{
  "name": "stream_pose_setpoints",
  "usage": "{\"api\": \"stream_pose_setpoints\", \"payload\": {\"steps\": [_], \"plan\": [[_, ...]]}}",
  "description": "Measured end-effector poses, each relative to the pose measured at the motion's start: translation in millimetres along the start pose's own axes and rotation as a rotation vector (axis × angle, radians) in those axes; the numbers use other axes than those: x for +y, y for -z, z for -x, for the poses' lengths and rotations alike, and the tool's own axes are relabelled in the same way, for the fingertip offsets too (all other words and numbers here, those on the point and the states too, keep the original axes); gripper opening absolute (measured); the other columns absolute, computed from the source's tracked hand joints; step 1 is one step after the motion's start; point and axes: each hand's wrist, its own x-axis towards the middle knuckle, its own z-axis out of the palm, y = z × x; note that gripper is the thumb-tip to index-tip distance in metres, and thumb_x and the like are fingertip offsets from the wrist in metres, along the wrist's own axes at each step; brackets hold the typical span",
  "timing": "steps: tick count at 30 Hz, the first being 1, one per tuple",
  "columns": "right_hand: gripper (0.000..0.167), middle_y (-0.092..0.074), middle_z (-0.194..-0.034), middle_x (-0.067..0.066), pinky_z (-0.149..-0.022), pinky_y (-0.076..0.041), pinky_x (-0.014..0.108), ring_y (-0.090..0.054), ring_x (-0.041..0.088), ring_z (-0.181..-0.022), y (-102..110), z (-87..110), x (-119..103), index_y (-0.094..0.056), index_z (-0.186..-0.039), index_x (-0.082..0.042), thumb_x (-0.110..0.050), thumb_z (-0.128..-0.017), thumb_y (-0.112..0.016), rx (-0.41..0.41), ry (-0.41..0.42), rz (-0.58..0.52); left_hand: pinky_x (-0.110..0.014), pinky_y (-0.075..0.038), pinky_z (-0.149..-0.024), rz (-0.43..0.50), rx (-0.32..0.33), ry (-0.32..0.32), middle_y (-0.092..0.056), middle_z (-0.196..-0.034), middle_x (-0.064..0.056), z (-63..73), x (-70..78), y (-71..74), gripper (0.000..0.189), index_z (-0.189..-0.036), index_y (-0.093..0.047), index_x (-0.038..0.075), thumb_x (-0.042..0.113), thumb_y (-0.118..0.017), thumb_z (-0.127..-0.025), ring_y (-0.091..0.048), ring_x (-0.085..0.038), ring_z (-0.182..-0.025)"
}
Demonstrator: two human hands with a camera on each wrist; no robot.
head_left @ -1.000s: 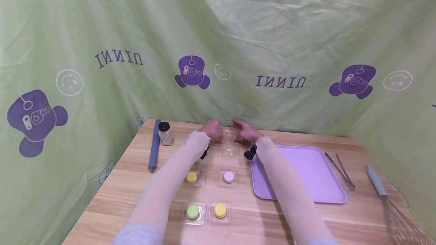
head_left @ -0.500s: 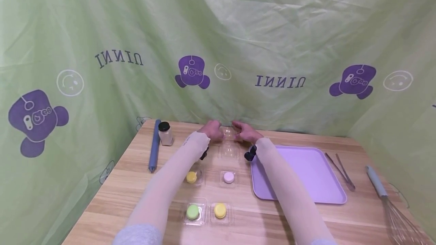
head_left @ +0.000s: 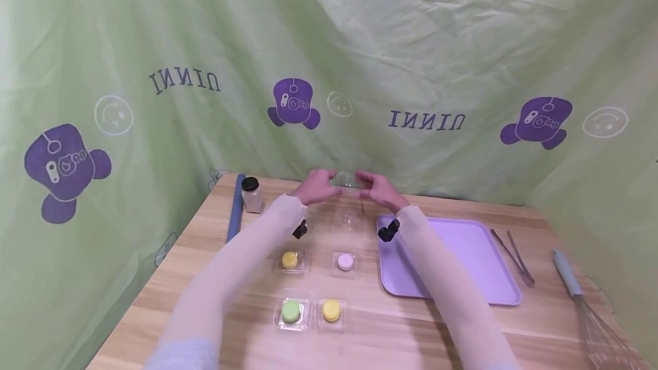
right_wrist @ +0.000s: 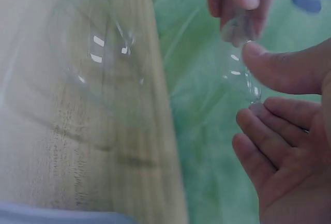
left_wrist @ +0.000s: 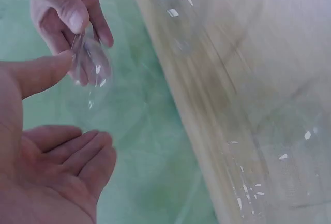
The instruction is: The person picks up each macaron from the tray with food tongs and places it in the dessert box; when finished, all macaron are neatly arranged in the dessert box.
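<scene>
Between my two hands, above the far edge of the table, a clear plastic lid [head_left: 346,180] with a domed middle is held up. My left hand [head_left: 316,186] pinches its left side, thumb at the rim. On the opposite side my right hand [head_left: 380,190] holds the rim with thumb and fingers. The left wrist view shows the lid [left_wrist: 93,66] nearly edge-on. Just nearer on the table lies another clear domed plastic piece [head_left: 346,222]. Closer still, a pink macaron [head_left: 345,262], a dark yellow one [head_left: 289,260], a green one [head_left: 291,311] and a yellow one [head_left: 331,310] sit in clear square trays.
A purple tray [head_left: 462,256] lies under my right forearm, with tongs [head_left: 516,258] and a whisk [head_left: 570,278] farther right. At the back left stand a black-capped jar [head_left: 252,196] and a blue rolling pin [head_left: 236,208]. A green curtain [head_left: 231,119] hangs behind the table.
Both hands have risen from the far end of the tabletop, lifting the clear plastic lid between them. The head view has shifted slightly. The macarons stay where they were.
</scene>
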Motion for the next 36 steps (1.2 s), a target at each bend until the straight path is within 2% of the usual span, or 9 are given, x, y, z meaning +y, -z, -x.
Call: {"api": "stream_pose_setpoints", "payload": {"steps": [3, 6, 8, 10, 15, 18, 22, 25, 36], "plan": [[0.078, -0.042, -0.158, 0.023, -0.122, -0.037, 0.05, -0.044, 0.043, -0.144, 0.4, 7.3, -12.2, -0.032, -0.156, 0.0, -0.006, -0.089, -0.072, 0.029, 0.059, 0.019, -0.048, -0.06, -0.091, 0.032, 0.078, -0.032, -0.056, -0.146, -0.022, 13.9, 7.0, 7.5, 0.079, -0.152, -0.042, 0.001, 0.039, -0.074, -0.09, -0.061, -0.021, -0.066], [0.08, -0.047, -0.154, 0.022, -0.12, -0.041, 0.052, -0.049, 0.043, -0.139, 0.6, 16.3, -24.2, -0.036, -0.154, -0.002, -0.01, -0.086, -0.077, 0.099, 0.133, 0.07, -0.05, -0.048, -0.113, 0.137, 0.157, -0.042, -0.048, -0.156, -0.017, 29.8, 13.8, 12.6, 0.082, -0.154, -0.039, 0.005, 0.047, -0.07, -0.092, -0.066, -0.032, -0.118], [0.081, -0.052, -0.15, 0.021, -0.118, -0.043, 0.052, -0.052, 0.042, -0.136, 0.2, 23.5, -32.3, -0.039, -0.153, -0.002, -0.008, -0.083, -0.08, 0.174, 0.212, 0.123, -0.048, -0.042, -0.119, 0.265, 0.2, -0.032, -0.049, -0.156, -0.015, 41.2, 19.3, 16.2, 0.081, -0.155, -0.039, 0.006, 0.051, -0.068, -0.093, -0.05, -0.034, -0.142], [0.083, -0.056, -0.146, 0.02, -0.115, -0.047, 0.05, -0.056, 0.038, -0.132, -1.2, 32.1, -41.0, -0.043, -0.15, -0.002, -0.005, -0.078, -0.084, 0.261, 0.33, 0.226, -0.046, -0.043, -0.119, 0.451, 0.218, -0.016, -0.053, -0.151, -0.016, 52.4, 24.8, 20.0, 0.074, -0.151, -0.043, 0.005, 0.048, -0.065, -0.095, -0.053, -0.032, -0.138], [0.087, -0.057, -0.142, 0.024, -0.114, -0.049, 0.041, -0.057, 0.036, -0.13, -6.4, 50.7, -57.8, -0.046, -0.146, 0.004, 0.002, -0.07, -0.087, 0.476, 0.77, 0.571, -0.046, -0.045, -0.118, 1.006, 0.092, 0.064, -0.053, -0.145, -0.028, 71.0, 34.4, 32.0, 0.06, -0.144, -0.045, -0.004, 0.038, -0.053, -0.103, -0.057, -0.038, -0.131], [0.076, -0.059, -0.139, 0.026, -0.111, -0.051, 0.041, -0.06, 0.038, -0.127, -9.8, 58.3, -64.7, -0.05, -0.142, 0.008, 0.004, -0.074, -0.081, 0.568, 1.042, 0.759, -0.046, -0.04, -0.121, 1.201, -0.065, 0.117, -0.046, -0.149, -0.033, 77.4, 35.2, 38.1, 0.072, -0.148, -0.037, -0.009, 0.046, -0.047, -0.103, -0.048, -0.044, -0.14], [0.051, -0.063, -0.133, 0.025, -0.105, -0.056, 0.042, -0.065, 0.036, -0.12, -13.7, 64.3, -69.4, -0.057, -0.135, 0.009, 0.002, -0.086, -0.07, 0.656, 1.294, 0.946, -0.045, -0.039, -0.123, 1.226, -0.244, 0.138, -0.047, -0.15, -0.032, 84.1, 37.2, 42.2, 0.084, -0.151, -0.034, -0.01, 0.056, -0.047, -0.101, -0.045, -0.044, -0.143], [0.04, -0.064, -0.132, 0.024, -0.106, -0.055, 0.042, -0.066, 0.035, -0.12, -15.1, 66.4, -70.5, -0.06, -0.131, 0.009, 0.002, -0.091, -0.065, 0.686, 1.376, 0.999, -0.043, -0.041, -0.121, 1.198, -0.316, 0.13, -0.048, -0.15, -0.031, 86.8, 39.6, 43.1, 0.085, -0.151, -0.035, -0.009, 0.058, -0.048, -0.1, -0.048, -0.041, -0.142], [0.042, -0.064, -0.133, 0.024, -0.111, -0.052, 0.041, -0.065, 0.035, -0.121, -18.2, 67.9, -66.1, -0.06, -0.13, 0.009, 0.01, -0.088, -0.059, 0.663, 1.432, 1.054, -0.041, -0.051, -0.112, 1.157, -0.31, 0.076, -0.055, -0.141, -0.032, 88.7, 41.7, 44.6, 0.075, -0.143, -0.045, -0.012, 0.047, -0.059, -0.098, -0.069, -0.03, -0.118]]}}
